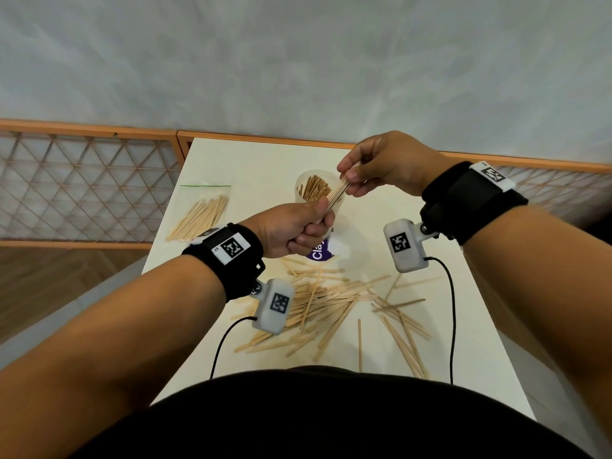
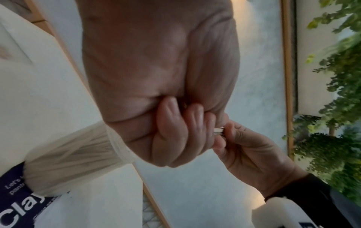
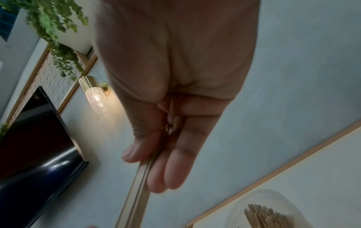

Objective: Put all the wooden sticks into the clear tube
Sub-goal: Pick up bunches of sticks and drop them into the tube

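Observation:
A small bundle of wooden sticks point(image 1: 337, 194) is held between both hands above the clear tube point(image 1: 306, 188), which stands upright with several sticks inside. My left hand point(image 1: 298, 226) grips the bundle's lower end in a fist. My right hand point(image 1: 361, 173) pinches the upper end between thumb and fingers. The right wrist view shows the bundle point(image 3: 136, 192) running out from under my fingers point(image 3: 171, 166), with the tube point(image 3: 269, 211) at lower right. In the left wrist view the stick ends point(image 2: 218, 131) show between the two hands. A loose pile of sticks point(image 1: 331, 303) lies on the white table point(image 1: 463, 326).
A clear zip bag of sticks point(image 1: 202, 213) lies at the table's left rear. A purple-and-white label point(image 1: 319, 251) lies under the tube. Wrist-camera cables point(image 1: 452, 309) hang over the table. A wooden lattice rail point(image 1: 82, 180) runs behind the table.

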Action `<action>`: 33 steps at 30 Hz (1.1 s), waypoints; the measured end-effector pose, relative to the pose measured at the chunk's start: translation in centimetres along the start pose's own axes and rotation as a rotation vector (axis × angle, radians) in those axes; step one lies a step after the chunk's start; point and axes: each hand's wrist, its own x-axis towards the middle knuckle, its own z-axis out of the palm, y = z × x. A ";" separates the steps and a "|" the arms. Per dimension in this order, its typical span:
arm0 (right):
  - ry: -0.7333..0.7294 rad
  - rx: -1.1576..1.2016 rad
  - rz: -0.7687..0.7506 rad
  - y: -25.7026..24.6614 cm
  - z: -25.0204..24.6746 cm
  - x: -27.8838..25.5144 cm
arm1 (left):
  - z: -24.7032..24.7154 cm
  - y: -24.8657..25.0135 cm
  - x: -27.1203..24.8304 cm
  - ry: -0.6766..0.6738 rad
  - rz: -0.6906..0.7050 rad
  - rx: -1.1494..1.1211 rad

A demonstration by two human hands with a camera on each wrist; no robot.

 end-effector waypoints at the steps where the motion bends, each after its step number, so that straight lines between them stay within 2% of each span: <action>1: 0.015 -0.009 0.002 0.1 0.2 0.4 | -0.4 -0.1 0.3 -0.007 -0.005 -0.001; 4: 0.036 -0.079 0.006 0.5 0.5 1.6 | -1.1 -0.7 1.3 0.083 -0.011 0.038; 8: 0.160 -0.204 -0.012 0.3 -0.9 4.6 | -3.1 -1.5 2.4 0.424 0.053 0.118; 10: 0.259 -0.302 -0.034 0.1 -1.6 6.4 | -4.9 -2.4 2.3 0.550 0.000 0.188; 12: 0.325 -0.454 -0.065 0.3 -1.5 8.5 | -6.6 -3.7 2.0 0.597 -0.096 0.258; 14: 0.313 -0.635 -0.106 0.8 -0.4 10.6 | -7.7 -5.0 1.6 0.604 -0.161 0.293; 17: 0.193 -0.859 -0.141 2.3 1.7 13.7 | -8.7 -6.7 1.0 0.601 -0.214 0.277; 24: -0.091 -1.119 -0.035 7.6 6.4 17.7 | -8.9 -9.0 0.0 0.564 -0.329 0.342; 27: -0.178 -1.150 -0.027 9.0 7.3 17.8 | -8.7 -9.7 -0.2 0.517 -0.373 0.499; 29: -0.151 -1.103 -0.060 9.1 7.0 17.4 | -8.3 -10.3 0.1 0.445 -0.396 0.702; 33: 0.224 -0.815 -0.194 8.7 4.4 14.5 | -7.2 -12.5 1.1 0.256 -0.434 1.039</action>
